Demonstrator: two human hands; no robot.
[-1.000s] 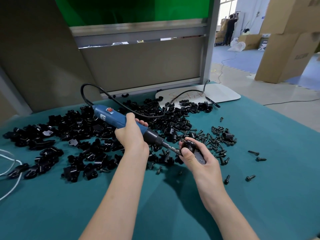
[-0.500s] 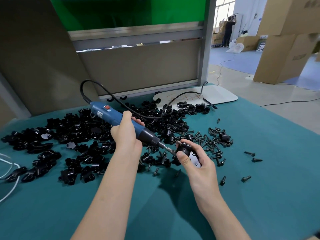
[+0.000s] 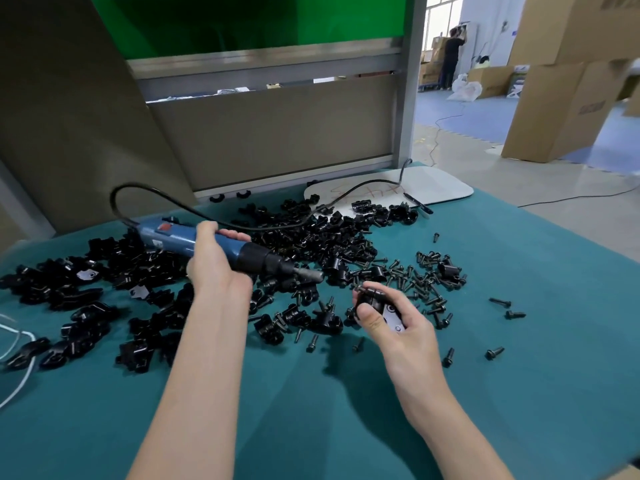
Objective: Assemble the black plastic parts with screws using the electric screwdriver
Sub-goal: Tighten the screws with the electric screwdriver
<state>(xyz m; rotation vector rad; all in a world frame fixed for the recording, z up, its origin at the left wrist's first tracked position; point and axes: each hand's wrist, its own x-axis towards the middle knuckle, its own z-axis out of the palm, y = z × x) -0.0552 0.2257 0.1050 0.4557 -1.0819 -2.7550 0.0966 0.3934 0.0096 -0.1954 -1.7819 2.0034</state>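
- Screwdriver tip has pulled back from the part and now hangs up-left of it, not touching.
- Left hand grips the blue barrel, fingers wrapped round it.
- Right hand holds the part above the table, thumb and fingers curled on it.
- Screws lie scattered just beyond; a parts pile sits behind.

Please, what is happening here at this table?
A person is assembling small plastic pieces at a teal table. The left hand grips a blue electric screwdriver, and the right hand holds one black part. The driver's tip is apart from that part. A pile of parts and loose screws lie beyond the hands.
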